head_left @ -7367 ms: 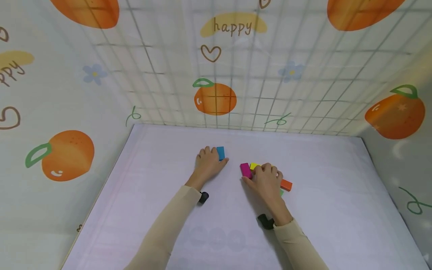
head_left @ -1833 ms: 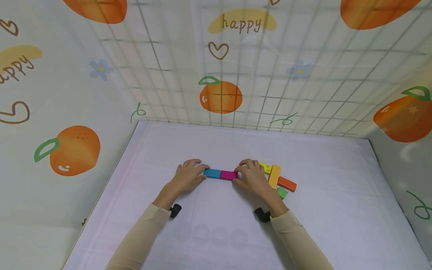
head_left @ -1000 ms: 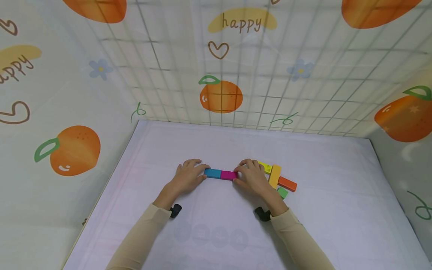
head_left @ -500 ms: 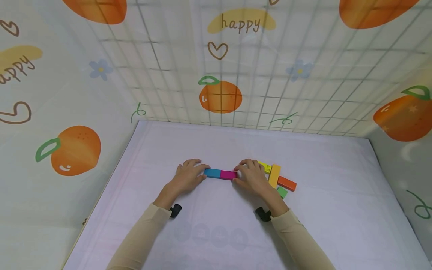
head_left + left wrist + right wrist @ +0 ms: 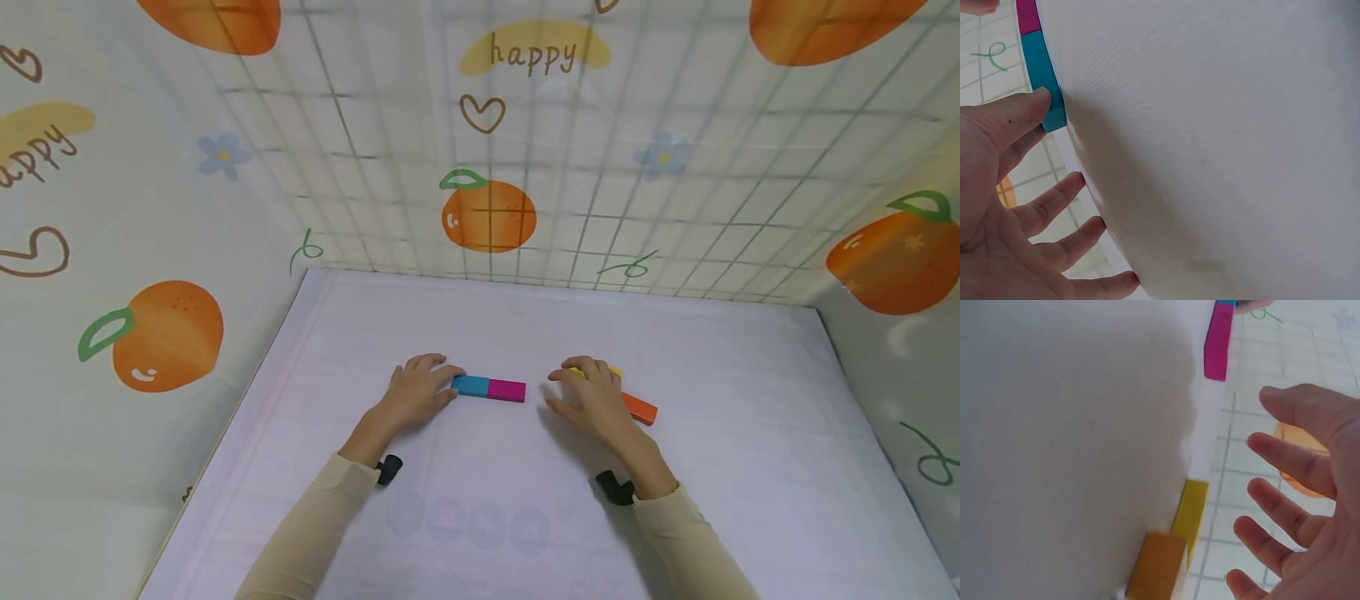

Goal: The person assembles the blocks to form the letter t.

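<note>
Blue block (image 5: 472, 386) and pink block (image 5: 507, 391) lay end to end on the table (image 5: 360, 325), the left hand (image 5: 417, 397) pinching the former's tip between thumb and finger, seemingly to steady it, while the right hand (image 5: 597, 406), fingers loosely spread, held nothing near the yellow block (image 5: 1190, 509)

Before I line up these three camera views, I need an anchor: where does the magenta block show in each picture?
Head: magenta block below centre and slightly right.
Left wrist: magenta block at upper left, cut off by the top edge.
Right wrist: magenta block near the top, right of centre.
Shared landmark: the blue block, end to end with it; only a sliver shows in the right wrist view.
</note>
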### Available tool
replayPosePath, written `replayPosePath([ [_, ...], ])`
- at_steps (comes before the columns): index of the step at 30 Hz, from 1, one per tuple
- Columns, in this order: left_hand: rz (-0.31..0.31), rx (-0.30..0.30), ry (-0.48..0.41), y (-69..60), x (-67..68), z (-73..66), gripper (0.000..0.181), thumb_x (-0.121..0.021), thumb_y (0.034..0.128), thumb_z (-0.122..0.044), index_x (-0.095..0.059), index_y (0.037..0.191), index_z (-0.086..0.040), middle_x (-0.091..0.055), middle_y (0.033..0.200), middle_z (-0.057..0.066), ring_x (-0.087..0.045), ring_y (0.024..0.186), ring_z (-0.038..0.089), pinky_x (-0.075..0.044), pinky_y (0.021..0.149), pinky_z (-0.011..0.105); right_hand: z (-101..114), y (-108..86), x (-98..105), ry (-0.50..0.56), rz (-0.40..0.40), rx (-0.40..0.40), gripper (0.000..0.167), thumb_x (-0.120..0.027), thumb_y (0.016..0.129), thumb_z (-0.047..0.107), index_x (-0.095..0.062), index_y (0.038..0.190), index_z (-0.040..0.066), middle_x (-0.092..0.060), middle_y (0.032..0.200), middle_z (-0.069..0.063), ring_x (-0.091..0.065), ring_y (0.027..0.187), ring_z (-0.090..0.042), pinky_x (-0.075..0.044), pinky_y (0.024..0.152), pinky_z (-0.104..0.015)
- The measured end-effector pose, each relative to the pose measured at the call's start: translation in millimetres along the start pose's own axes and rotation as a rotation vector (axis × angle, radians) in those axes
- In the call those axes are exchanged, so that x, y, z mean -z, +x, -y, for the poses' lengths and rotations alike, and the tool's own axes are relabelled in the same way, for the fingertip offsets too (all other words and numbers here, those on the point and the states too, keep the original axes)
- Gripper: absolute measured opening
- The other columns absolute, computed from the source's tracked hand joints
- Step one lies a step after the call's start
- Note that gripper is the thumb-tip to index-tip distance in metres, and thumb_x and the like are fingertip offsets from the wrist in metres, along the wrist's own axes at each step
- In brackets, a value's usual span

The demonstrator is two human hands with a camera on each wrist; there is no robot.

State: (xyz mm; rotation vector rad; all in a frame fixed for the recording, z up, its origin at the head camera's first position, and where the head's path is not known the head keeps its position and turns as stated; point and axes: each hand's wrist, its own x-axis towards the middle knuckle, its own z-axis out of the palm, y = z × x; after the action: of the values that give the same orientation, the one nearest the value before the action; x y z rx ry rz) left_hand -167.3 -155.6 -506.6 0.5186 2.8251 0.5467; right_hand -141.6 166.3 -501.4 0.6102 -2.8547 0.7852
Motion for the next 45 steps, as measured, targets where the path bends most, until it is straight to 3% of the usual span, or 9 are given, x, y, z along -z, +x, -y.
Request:
replayPosePath([
  [11, -0.003, -0.003, -0.006, -2.5, 1.5, -0.8, 0.037, -0.062, 0.1006, -0.032, -0.061, 0.138, -0.029, -0.04, 0.153, 0.01, -0.028, 0.142, 0.039, -0.018, 0.108, 0.073, -14.4, -18.8, 19.1, 0.034, -0.064, -0.03, 0.031, -0.083, 0.083, 0.019, -0.073, 0.111, 0.008, -0.056, 0.124, -0.017, -0.045, 0.115, -0.041, -0.031, 0.097, -0.062],
  [20, 0.002, -0.001, 0.007, -3.0, 2.6, -2.5, 0.037, -0.061, 0.1011, -0.032, -0.06, 0.138, -0.029, -0.04, 0.153, 0.011, -0.029, 0.142, 0.04, -0.019, 0.108, 0.073, -29.0, -32.9, 30.6, 0.046, -0.108, -0.042, 0.03, -0.083, 0.083, 0.015, -0.073, 0.109, 0.005, -0.057, 0.122, -0.02, -0.047, 0.11, -0.043, -0.034, 0.089, -0.062],
  [37, -0.006, -0.02, 0.002, -2.4, 1.0, -0.1, 0.036, -0.06, 0.102, -0.032, -0.06, 0.138, -0.029, -0.04, 0.153, 0.011, -0.029, 0.142, 0.04, -0.02, 0.108, 0.074, -55.9, -57.7, 46.5, 0.027, -0.07, -0.219, 0.036, -0.081, 0.086, 0.017, -0.07, 0.117, 0.003, -0.051, 0.127, -0.022, -0.041, 0.118, -0.045, -0.028, 0.093, -0.067],
  [45, -0.004, -0.02, 0.008, -1.2, 0.3, 0.3, 0.037, -0.06, 0.1016, -0.033, -0.06, 0.139, -0.03, -0.04, 0.153, 0.01, -0.029, 0.142, 0.039, -0.02, 0.108, 0.073, -76.0, -67.7, 51.4, 0.026, -0.039, -0.277, 0.039, -0.08, 0.087, 0.021, -0.069, 0.119, 0.002, -0.049, 0.129, -0.025, -0.04, 0.117, -0.048, -0.029, 0.09, -0.067],
])
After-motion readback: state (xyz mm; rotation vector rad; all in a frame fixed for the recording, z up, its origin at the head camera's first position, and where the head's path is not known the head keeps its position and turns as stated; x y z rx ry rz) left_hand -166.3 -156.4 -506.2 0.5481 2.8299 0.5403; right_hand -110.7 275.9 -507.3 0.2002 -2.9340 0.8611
